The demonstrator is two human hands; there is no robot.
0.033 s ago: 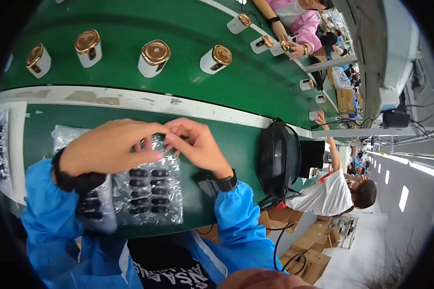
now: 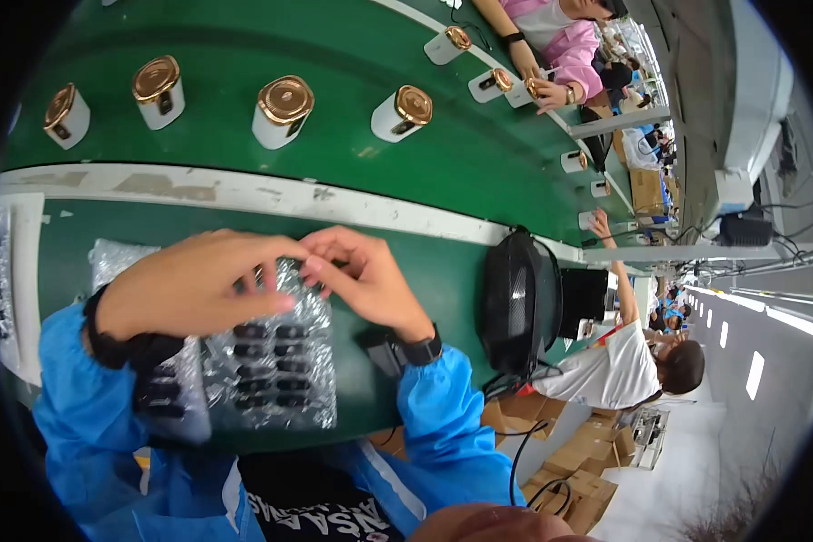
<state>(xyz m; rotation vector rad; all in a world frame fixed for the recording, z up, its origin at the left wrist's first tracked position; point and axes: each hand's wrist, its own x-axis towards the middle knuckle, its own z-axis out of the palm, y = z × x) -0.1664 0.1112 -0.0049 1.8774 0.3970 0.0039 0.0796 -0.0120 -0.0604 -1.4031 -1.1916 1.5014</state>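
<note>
Nothing has shifted since the earlier frame. My left hand [image 2: 194, 287] and right hand [image 2: 363, 280] hover fingertip to fingertip over the clear plastic blister tray of small black parts [image 2: 266, 361], which lies on the green bench top [image 2: 406, 271] near its front edge. Whether the fingers pinch anything, I cannot tell. Free bench lies rightward up to the black mesh fan [image 2: 513, 303]; gold-capped white canisters [image 2: 283, 110] ride the green conveyor belt [image 2: 352, 54] beyond the white rail [image 2: 244, 191].

Green conveyor belt [image 2: 352, 45] carrying white cylinders with gold caps [image 2: 283, 110], spaced apart in a row. Black fan [image 2: 515, 298] on the green bench [image 2: 397, 262], right side. Cardboard boxes [image 2: 596, 470] on floor. Other workers [image 2: 560, 36] further down the line.
</note>
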